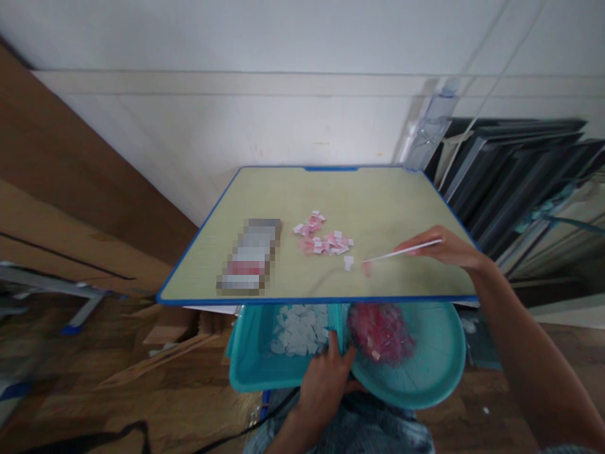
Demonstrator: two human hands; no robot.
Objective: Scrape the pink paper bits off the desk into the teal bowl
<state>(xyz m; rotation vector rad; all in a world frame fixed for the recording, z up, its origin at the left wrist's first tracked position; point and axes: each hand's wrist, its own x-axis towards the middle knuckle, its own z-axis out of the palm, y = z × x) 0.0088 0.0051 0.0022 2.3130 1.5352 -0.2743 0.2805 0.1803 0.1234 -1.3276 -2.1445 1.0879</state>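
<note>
My right hand [437, 246] is closed on a thin white stick [401, 251] above the right side of the board. A small pink, filmy piece [367, 268] is at the stick's tip, blurred. Just left of it lies a white paper piece [348, 263]. Beyond, pink pieces with white tags [326, 244] form a loose cluster. My left hand [326, 375] is low, fingers apart, at the adjoining rims of a teal rectangular basin [258, 381] and a round teal basin [437, 384]. White pieces [300, 331] lie in the rectangular basin, a pink-red heap [380, 334] in the round one.
The blue-edged board [265, 189] stands against a white wall. A pixelated, phone-shaped object [250, 255] lies on its left. At its back right corner stands a clear bottle [430, 129]. Dark flat panels [515, 164] lean at the right; brown cardboard [85, 164] is at the left.
</note>
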